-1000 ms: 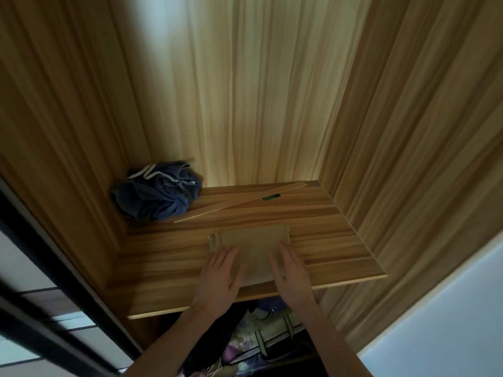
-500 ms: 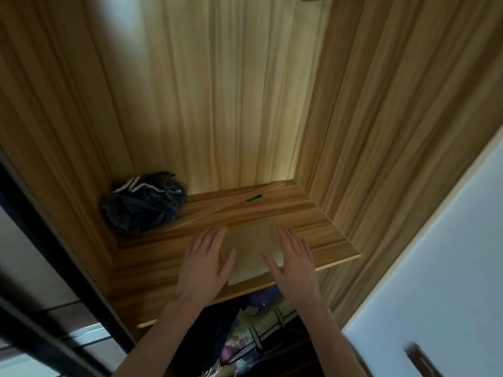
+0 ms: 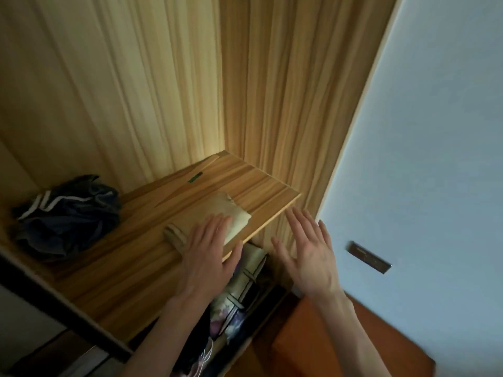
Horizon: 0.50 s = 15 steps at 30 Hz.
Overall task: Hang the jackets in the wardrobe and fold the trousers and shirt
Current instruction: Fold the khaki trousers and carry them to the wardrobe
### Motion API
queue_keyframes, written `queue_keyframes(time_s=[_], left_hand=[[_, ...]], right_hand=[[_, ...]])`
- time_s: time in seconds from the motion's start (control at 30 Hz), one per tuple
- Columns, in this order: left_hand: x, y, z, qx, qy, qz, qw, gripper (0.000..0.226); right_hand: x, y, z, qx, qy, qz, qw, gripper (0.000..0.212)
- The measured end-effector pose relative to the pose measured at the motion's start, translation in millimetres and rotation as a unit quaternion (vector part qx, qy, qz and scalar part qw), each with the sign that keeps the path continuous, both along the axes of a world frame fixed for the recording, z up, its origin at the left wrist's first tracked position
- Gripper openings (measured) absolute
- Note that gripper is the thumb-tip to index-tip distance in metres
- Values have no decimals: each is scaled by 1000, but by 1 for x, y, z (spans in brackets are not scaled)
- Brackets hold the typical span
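Note:
A folded beige garment [image 3: 217, 213] lies near the front edge of the wooden wardrobe shelf [image 3: 114, 268]. My left hand [image 3: 209, 254] lies flat, its fingers straight and its fingertips resting on the near part of the garment. My right hand [image 3: 310, 254] hovers open in the air to the right of the shelf's front corner, fingers spread, touching nothing. A crumpled dark blue garment with white stripes [image 3: 65, 213] sits at the shelf's back left.
A thin wooden strip [image 3: 187, 178] lies across the back of the shelf. Hanging clothes [image 3: 239, 289] show below the shelf edge. The white wardrobe door [image 3: 424, 159] with a dark handle [image 3: 367, 257] stands at right; an orange-brown surface [image 3: 340, 346] lies below.
My right hand has lifted off the folded garment and moved right, off the shelf. The left hand stays flat on it. The view has swung to the right.

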<state>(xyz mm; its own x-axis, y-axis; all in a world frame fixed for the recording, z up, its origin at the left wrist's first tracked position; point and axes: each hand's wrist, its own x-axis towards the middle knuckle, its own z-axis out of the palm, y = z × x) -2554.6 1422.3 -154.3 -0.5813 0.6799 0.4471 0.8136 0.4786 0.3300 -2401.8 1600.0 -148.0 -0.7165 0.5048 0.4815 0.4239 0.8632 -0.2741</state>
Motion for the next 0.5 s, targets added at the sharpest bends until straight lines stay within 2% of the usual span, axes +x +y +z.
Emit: queue_keyframes(time_s=[0.3, 0.5], left_hand=[[83, 34, 7, 25, 6, -156, 987, 58], [175, 53, 21, 68, 8, -271, 960, 57]], right_hand=[[114, -32, 0, -13, 11, -142, 990, 69], [228, -61, 17, 9, 25, -260, 965, 66]])
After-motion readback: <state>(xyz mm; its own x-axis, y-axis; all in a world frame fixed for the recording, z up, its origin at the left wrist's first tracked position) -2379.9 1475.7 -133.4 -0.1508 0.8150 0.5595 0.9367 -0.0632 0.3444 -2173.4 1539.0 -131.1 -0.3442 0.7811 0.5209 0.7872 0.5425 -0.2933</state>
